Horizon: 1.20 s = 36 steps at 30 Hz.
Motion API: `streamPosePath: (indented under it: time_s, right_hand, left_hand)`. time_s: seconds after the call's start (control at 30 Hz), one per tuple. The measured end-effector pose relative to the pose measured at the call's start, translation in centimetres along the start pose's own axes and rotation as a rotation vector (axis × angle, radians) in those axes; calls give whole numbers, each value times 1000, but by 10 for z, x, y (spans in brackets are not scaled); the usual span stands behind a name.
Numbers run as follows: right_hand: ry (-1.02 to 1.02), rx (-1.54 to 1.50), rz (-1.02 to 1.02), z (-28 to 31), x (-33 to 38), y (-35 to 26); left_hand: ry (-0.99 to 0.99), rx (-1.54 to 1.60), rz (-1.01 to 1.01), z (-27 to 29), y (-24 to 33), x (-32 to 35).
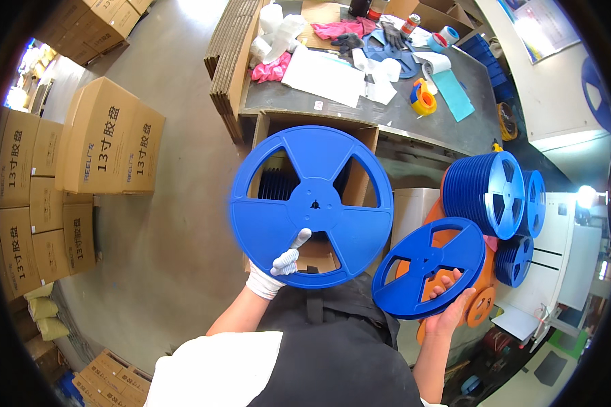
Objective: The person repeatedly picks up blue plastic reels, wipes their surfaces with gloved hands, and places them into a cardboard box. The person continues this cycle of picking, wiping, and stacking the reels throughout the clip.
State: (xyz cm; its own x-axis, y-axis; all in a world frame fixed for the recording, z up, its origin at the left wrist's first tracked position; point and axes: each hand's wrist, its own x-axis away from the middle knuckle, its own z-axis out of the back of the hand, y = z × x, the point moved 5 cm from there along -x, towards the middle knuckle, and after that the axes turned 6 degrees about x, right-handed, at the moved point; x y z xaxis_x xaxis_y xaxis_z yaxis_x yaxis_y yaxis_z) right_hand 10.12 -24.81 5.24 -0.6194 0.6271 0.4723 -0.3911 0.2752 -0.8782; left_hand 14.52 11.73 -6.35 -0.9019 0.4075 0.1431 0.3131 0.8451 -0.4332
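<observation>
Blue reels fill both our hands above the shop floor: the large blue reel (311,205) is held up flat-on in front of the open cardboard box (271,125), which already shows more reels standing on edge inside, while the second blue reel (429,268) tilts at our right side, in front of an orange reel (478,298). Our left hand (276,270), in a white glove, grips the big reel at its lower rim, fingers closed behind it and the thumb pressed up across the front face. Our right hand (448,306), bare, is curled under the smaller-looking reel's lower edge, fingertips hooked through one of its cut-outs. As we judge it, handling these well means keeping each reel pinched by rim and spoke opening rather than by the thin flange alone, holding the faces apart so they do not knock, and keeping the big one square to the box mouth. A stack of blue reels (485,193) sits on its side to the right, and the grey worktable (400,112) beyond the box carries rags, paper and a yellow tape dispenser (422,98).
</observation>
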Motion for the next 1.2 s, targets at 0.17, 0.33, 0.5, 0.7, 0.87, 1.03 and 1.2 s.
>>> streamPosePath:
  time_s: [0.17, 0.33, 0.5, 0.7, 0.87, 1.03, 1.2]
  right_hand:
    - [34, 54, -50, 0, -8, 4]
    - [39, 14, -107, 1, -21, 9]
    - [7, 69, -128, 3, -31, 12]
    - [-32, 176, -75, 11, -35, 15]
    - [-68, 244, -39, 17, -41, 14]
    - [-104, 222, -19, 18, -47, 14]
    - [-77, 42, -14, 32, -53, 8]
  left_hand:
    - [25, 75, -5, 3, -4, -8]
    - [97, 48, -53, 19, 2, -18]
    - [340, -301, -169, 80, 31, -34]
    - [805, -576, -262, 172, 75, -90]
    - [735, -612, -224, 197, 84, -149]
    - [874, -636, -189, 238, 95, -173]
    - [1222, -1082, -128, 274, 116, -142]
